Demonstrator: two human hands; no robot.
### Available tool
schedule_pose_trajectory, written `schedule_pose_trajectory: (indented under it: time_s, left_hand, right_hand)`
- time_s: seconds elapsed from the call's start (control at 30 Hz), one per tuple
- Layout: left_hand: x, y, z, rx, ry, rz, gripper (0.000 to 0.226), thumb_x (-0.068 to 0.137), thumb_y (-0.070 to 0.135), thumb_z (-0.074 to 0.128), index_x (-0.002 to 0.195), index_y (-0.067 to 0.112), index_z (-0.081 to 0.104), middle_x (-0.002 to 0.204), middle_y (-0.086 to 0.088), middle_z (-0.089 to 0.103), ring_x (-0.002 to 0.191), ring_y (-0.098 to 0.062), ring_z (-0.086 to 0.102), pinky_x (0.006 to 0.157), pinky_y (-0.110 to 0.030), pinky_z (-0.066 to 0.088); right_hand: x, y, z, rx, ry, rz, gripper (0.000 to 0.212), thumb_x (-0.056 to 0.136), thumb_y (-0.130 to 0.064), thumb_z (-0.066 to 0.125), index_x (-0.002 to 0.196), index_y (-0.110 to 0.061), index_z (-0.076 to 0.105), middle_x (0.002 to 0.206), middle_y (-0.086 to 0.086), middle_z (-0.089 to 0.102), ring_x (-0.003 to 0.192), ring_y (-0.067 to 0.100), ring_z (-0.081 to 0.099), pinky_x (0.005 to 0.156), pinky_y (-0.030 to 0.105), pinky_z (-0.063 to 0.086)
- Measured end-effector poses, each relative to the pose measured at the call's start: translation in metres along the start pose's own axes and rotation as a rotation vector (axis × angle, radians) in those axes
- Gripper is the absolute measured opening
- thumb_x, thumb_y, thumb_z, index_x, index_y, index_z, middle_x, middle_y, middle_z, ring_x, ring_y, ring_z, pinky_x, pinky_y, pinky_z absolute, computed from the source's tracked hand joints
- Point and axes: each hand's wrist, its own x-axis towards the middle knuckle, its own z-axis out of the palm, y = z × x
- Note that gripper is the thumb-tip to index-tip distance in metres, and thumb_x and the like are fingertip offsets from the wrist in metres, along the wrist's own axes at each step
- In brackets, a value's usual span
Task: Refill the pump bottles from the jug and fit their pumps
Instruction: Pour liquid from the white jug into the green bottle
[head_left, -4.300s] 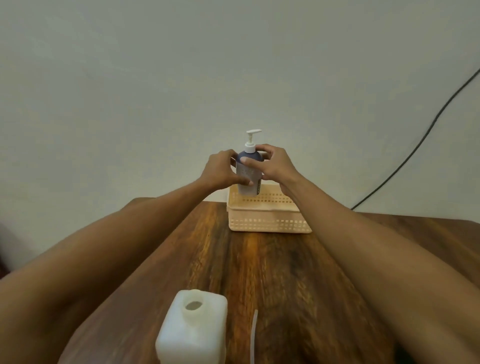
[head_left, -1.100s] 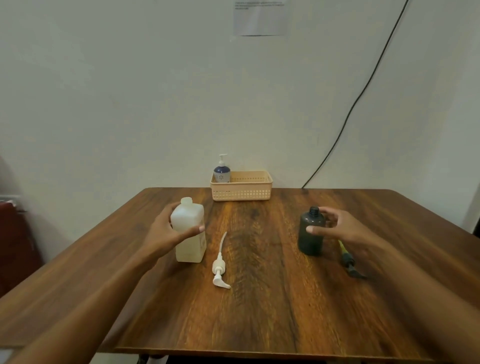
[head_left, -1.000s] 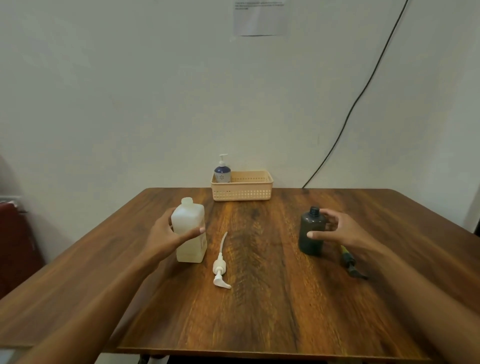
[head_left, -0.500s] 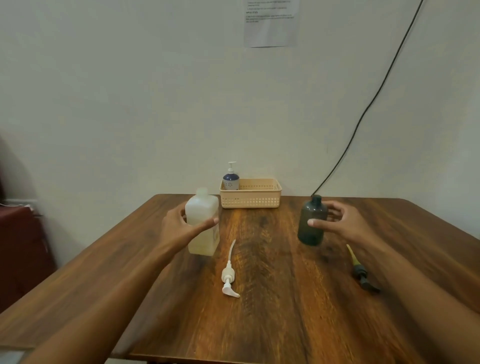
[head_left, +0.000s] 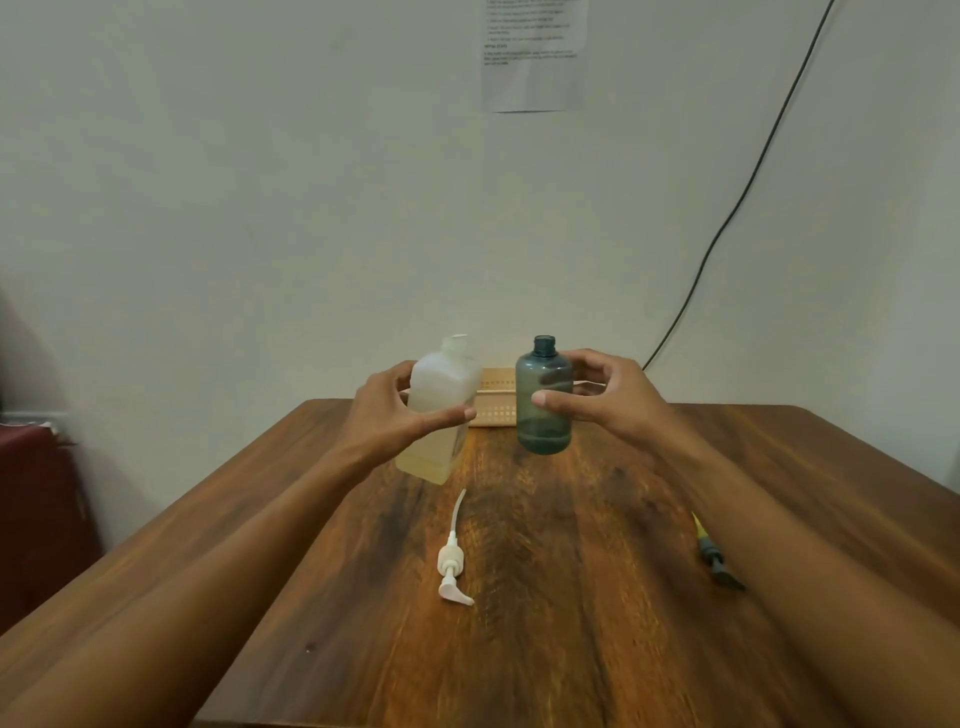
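The left hand is gripping the translucent jug around its middle, thumb across the front, holding it clear of the tabletop with its neck leaning right. Pale yellowish liquid is sitting in the jug's lower part. The right hand is grasping the dark blue-grey bottle from its right side, keeping it upright in the air just beside the jug, with its neck showing no pump. Behind the 2 containers, a beige basket is standing at the tabletop's far edge. A white pump is lying on the wood near the middle, and a dark pump is lying partly hidden by the right forearm.
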Motion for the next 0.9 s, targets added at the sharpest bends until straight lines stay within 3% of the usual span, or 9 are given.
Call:
schedule_pose_trajectory:
  time_s: [0.1, 0.2, 0.4, 0.57, 0.63, 0.77, 0.9]
  left_hand:
    - [0.004, 0.008, -0.005, 0.034, -0.042, 0.042, 0.072, 0.056, 0.080, 0.080, 0.117, 0.044, 0.066, 0.103, 0.031, 0.066, 0.097, 0.016, 0.061, 0.069, -0.010, 0.050]
    - [0.008, 0.013, -0.009, 0.074, -0.089, 0.071, 0.075, 0.060, 0.071, 0.084, 0.125, 0.036, 0.068, 0.108, 0.026, 0.067, 0.099, 0.008, 0.063, 0.070, -0.009, 0.050]
    - [0.019, 0.021, -0.017, 0.164, -0.161, 0.169, 0.076, 0.066, 0.057, 0.089, 0.132, 0.025, 0.067, 0.122, 0.008, 0.070, 0.105, -0.012, 0.066, 0.082, -0.029, 0.061]
    - [0.021, 0.028, -0.021, 0.197, -0.193, 0.196, 0.075, 0.066, 0.052, 0.091, 0.132, 0.027, 0.067, 0.118, 0.009, 0.070, 0.103, -0.014, 0.066, 0.080, -0.034, 0.062]
    - [0.022, 0.031, -0.021, 0.211, -0.204, 0.205, 0.076, 0.064, 0.051, 0.092, 0.132, 0.029, 0.066, 0.115, 0.012, 0.069, 0.102, -0.012, 0.065, 0.080, -0.033, 0.062]
    - [0.024, 0.034, -0.022, 0.254, -0.227, 0.237, 0.081, 0.063, 0.049, 0.093, 0.136, 0.027, 0.064, 0.129, 0.008, 0.067, 0.105, -0.013, 0.064, 0.080, -0.027, 0.061]
    - [0.027, 0.035, -0.025, 0.302, -0.253, 0.259, 0.081, 0.063, 0.050, 0.093, 0.136, 0.026, 0.065, 0.135, 0.008, 0.065, 0.108, -0.014, 0.064, 0.078, -0.020, 0.058]
  right_hand:
    - [0.001, -0.001, 0.008, 0.005, -0.029, 0.016, 0.074, 0.064, -0.053, 0.091, 0.131, -0.030, 0.068, 0.122, -0.010, 0.073, 0.111, 0.009, 0.069, 0.076, 0.017, 0.056]
    - [0.001, 0.001, 0.015, -0.011, -0.043, 0.037, 0.070, 0.068, -0.050, 0.092, 0.131, -0.034, 0.066, 0.125, -0.011, 0.071, 0.113, 0.008, 0.066, 0.076, 0.017, 0.054]
    - [0.001, 0.001, 0.021, 0.018, -0.056, 0.046, 0.068, 0.060, -0.057, 0.091, 0.121, -0.044, 0.065, 0.117, -0.020, 0.071, 0.110, 0.006, 0.067, 0.070, 0.012, 0.055]
    - [0.000, 0.004, 0.024, -0.012, -0.061, 0.050, 0.068, 0.066, -0.055, 0.092, 0.127, -0.042, 0.065, 0.118, -0.019, 0.071, 0.109, 0.006, 0.067, 0.074, 0.014, 0.056]
    - [-0.001, 0.005, 0.024, -0.017, -0.063, 0.050, 0.073, 0.064, -0.056, 0.092, 0.130, -0.040, 0.065, 0.116, -0.021, 0.071, 0.108, 0.005, 0.067, 0.073, 0.014, 0.056]
    - [-0.001, 0.007, 0.022, -0.027, -0.073, 0.045, 0.079, 0.069, -0.050, 0.093, 0.140, -0.034, 0.064, 0.124, -0.014, 0.071, 0.112, 0.008, 0.067, 0.076, 0.016, 0.056]
    - [-0.002, 0.009, 0.021, -0.045, -0.074, 0.045, 0.075, 0.072, -0.046, 0.094, 0.140, -0.033, 0.063, 0.120, -0.016, 0.069, 0.108, 0.005, 0.066, 0.067, 0.010, 0.054]
